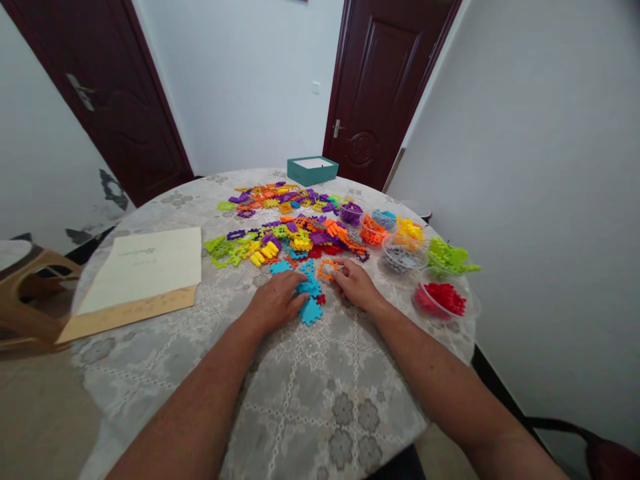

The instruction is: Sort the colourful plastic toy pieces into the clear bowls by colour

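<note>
My left hand is closed on a cluster of light blue interlocking plastic pieces at the middle of the table. A flat blue toothed piece shows below its fingers, with a small red piece beside it. Another blue toothed piece lies just beyond the hand. Between thumb and fingers, my right hand pinches an orange frame-shaped plastic piece, to the right of the blue cluster. Behind both hands spreads a pile of mixed pieces in green, purple, yellow, orange and red.
Clear tubs of sorted pieces line the right side, among them a tub of red pieces and a tub of grey pieces. A second pile lies farther back, before a green box. Paper sheets rest at left.
</note>
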Demonstrator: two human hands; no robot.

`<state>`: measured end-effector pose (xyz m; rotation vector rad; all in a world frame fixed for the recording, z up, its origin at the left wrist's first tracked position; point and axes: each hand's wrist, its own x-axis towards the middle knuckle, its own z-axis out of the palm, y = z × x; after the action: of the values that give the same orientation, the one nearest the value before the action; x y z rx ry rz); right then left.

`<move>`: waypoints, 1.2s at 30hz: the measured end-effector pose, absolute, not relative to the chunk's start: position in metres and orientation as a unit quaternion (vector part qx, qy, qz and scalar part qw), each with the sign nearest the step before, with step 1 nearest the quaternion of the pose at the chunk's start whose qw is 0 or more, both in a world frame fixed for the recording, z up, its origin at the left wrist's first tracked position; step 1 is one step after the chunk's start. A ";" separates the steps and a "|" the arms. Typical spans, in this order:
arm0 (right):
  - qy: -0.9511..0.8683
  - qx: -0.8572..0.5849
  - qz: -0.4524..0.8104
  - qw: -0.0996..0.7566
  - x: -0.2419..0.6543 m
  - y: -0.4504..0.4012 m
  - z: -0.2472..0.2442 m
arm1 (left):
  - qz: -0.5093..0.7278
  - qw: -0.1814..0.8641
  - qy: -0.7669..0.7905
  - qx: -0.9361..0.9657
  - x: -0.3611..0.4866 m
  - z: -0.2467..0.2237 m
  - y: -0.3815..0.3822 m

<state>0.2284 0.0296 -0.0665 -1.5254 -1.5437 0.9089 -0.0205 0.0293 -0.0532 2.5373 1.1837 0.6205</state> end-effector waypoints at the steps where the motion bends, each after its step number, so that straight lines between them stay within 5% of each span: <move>1: -0.618 -0.598 0.339 0.382 0.229 0.030 -0.067 | 0.210 0.132 0.403 0.881 -0.020 -0.054 0.029; 6: -0.666 -0.581 0.266 0.384 0.227 0.031 -0.071 | 0.198 0.126 0.420 0.877 -0.020 -0.059 0.033; 13: -0.582 -0.586 0.373 0.423 0.228 0.035 -0.066 | 0.206 0.116 0.414 0.879 -0.017 -0.060 0.039; 16: -0.596 -0.603 0.301 0.436 0.238 0.039 -0.049 | 0.227 0.119 0.418 0.872 -0.016 -0.061 0.039; 22: -0.613 -0.736 -0.047 0.282 0.276 0.055 0.010 | 0.269 0.099 0.485 0.826 -0.017 -0.065 0.042; 28: -0.532 -0.827 -0.135 0.124 0.305 0.083 0.039 | 0.335 0.099 0.499 0.793 -0.020 -0.061 0.043; 36: -0.585 -0.778 -0.145 0.177 0.286 0.068 0.024 | 0.299 0.148 0.543 0.770 -0.022 -0.056 0.039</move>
<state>0.2858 0.0676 0.0242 -2.2019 -1.6555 -0.4105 -0.0218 0.0390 -0.0562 2.2144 1.5628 0.8608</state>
